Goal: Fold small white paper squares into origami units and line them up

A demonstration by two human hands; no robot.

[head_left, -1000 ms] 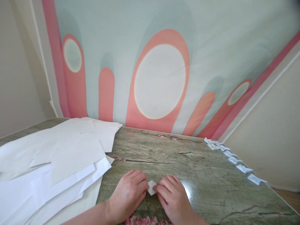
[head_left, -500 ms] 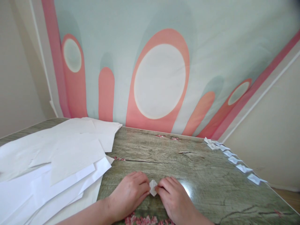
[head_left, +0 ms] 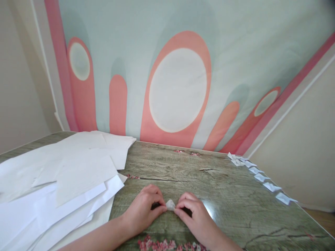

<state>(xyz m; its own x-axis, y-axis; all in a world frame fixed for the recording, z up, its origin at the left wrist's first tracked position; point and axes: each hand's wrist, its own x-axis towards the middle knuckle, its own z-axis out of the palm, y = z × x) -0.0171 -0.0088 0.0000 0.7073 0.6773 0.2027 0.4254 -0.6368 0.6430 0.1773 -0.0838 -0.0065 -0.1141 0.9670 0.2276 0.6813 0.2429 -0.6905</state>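
Between my two hands is a small folded piece of white paper, held just over the near middle of the table. The thumb and fingers of my left hand pinch its left corner. On the other side, my right hand grips the right corner the same way. The paper looks like a small peaked shape, wider at its base. My fingertips cover both its ends.
Loose white paper sheets lie in an overlapping pile on the left. Several small folded paper pieces line the table's right edge. The wood-patterned tabletop meets a printed backdrop at the back.
The folded paper went from a diamond shape to a shorter, peaked one. My fingers have shifted to its lower corners, with gaps now showing between thumbs and fingers.
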